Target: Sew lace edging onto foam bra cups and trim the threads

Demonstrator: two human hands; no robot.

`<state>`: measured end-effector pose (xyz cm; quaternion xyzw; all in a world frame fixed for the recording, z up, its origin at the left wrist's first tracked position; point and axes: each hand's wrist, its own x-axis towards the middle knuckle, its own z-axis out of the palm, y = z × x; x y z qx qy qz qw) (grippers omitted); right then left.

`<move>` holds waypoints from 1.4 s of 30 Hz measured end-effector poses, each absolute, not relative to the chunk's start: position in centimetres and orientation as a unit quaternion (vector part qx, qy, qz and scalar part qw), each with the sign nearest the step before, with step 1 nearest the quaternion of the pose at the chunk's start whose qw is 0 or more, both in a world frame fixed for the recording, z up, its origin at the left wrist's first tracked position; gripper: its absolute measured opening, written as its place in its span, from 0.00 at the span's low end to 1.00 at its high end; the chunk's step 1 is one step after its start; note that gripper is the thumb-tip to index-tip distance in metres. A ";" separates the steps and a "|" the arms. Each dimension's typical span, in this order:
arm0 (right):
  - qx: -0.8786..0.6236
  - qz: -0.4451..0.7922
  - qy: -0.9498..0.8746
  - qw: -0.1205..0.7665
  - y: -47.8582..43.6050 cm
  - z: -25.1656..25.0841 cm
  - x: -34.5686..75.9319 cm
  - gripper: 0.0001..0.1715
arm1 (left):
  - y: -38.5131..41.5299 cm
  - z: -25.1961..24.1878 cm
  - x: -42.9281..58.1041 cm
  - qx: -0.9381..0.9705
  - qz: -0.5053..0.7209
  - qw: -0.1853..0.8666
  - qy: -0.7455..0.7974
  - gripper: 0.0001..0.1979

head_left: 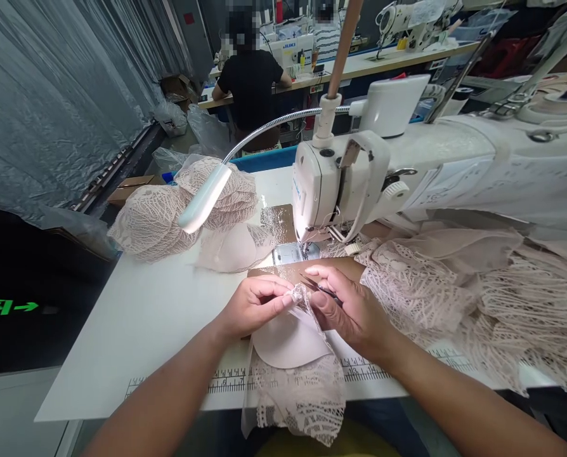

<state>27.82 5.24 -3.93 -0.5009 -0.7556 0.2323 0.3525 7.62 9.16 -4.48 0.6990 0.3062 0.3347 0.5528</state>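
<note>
Just in front of the sewing machine (340,178), my left hand (250,308) pinches the gathered upper edge of a beige lace bra cup (290,346). The cup's smooth pad faces up, and its patterned lace hangs over the table's front edge. My right hand (354,311) is closed around small dark scissors (328,292), whose pointed blades stick out to the left between thumb and fingers. Its thumb rests beside the pinched lace edge; the scissors' handles are mostly hidden in the palm. The presser foot (305,249) is a little beyond both hands.
Stacked lace cups (150,222) lie at the left rear, with a single cup (238,247) nearer the needle plate. A lace heap (502,298) covers the table's right side. A lamp (205,200) on a bendable neck hangs over the left. A person (250,82) sits farther back.
</note>
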 end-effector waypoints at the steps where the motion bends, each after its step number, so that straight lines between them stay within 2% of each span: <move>1: -0.484 0.206 -0.767 0.368 5.1 -4.1 27.9 0.18 | 9.2 -4.5 7.6 0.700 0.338 0.550 0.305 0.08; 3: -0.461 0.136 -0.788 0.384 5.0 -4.4 28.0 0.19 | 9.3 -4.6 7.6 0.702 0.343 0.545 0.303 0.08; 6: -0.445 0.054 -0.817 0.362 4.9 -4.8 28.0 0.19 | 9.3 -4.8 7.5 0.701 0.356 0.538 0.304 0.07; 11: -0.437 -0.010 -0.829 0.349 4.9 -5.1 28.0 0.19 | 9.2 -4.6 7.4 0.688 0.366 0.543 0.313 0.07; 28: -0.457 -0.063 -0.830 0.313 4.8 -4.9 27.4 0.19 | 8.9 -4.5 7.8 0.725 0.341 0.520 0.297 0.08; 33: -0.478 0.025 -0.811 0.336 4.9 -4.8 27.5 0.18 | 8.9 -4.3 7.9 0.732 0.331 0.523 0.283 0.08; 36: -0.525 0.190 -0.747 0.362 5.1 -4.2 27.5 0.18 | 8.9 -4.3 7.9 0.728 0.335 0.528 0.281 0.08; 39: -0.541 0.356 -0.692 0.320 5.4 -3.4 27.4 0.16 | 8.8 -4.2 8.0 0.729 0.321 0.533 0.284 0.08; 42: -0.542 0.389 -0.682 0.299 5.6 -3.0 27.2 0.13 | 8.6 -4.1 8.0 0.727 0.315 0.537 0.290 0.08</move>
